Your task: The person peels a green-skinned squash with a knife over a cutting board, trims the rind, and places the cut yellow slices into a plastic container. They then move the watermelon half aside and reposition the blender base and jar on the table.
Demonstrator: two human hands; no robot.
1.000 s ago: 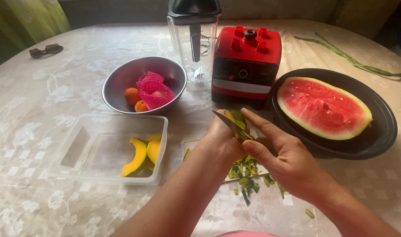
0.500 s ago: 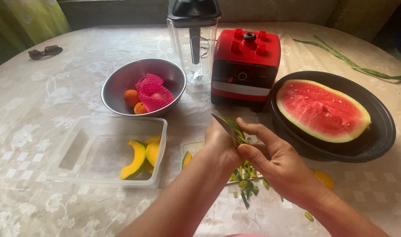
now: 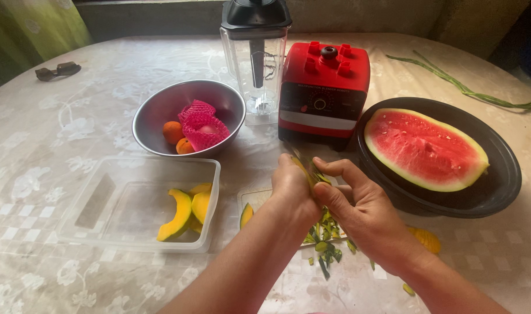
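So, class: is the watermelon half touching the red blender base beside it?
Apart. The head view shows the watermelon half lying inside the black tray, and the tray's dark rim plus a strip of tablecloth separate it from the red blender base.

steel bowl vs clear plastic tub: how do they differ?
The steel bowl is round and opaque grey metal; the clear plastic tub is rectangular and see-through. The steel bowl holds small orange fruits and pink foam netting; the clear plastic tub holds yellow, green-skinned squash slices. The bowl sits farther from the person, the tub nearer. Both rest on the table, left of the hands.
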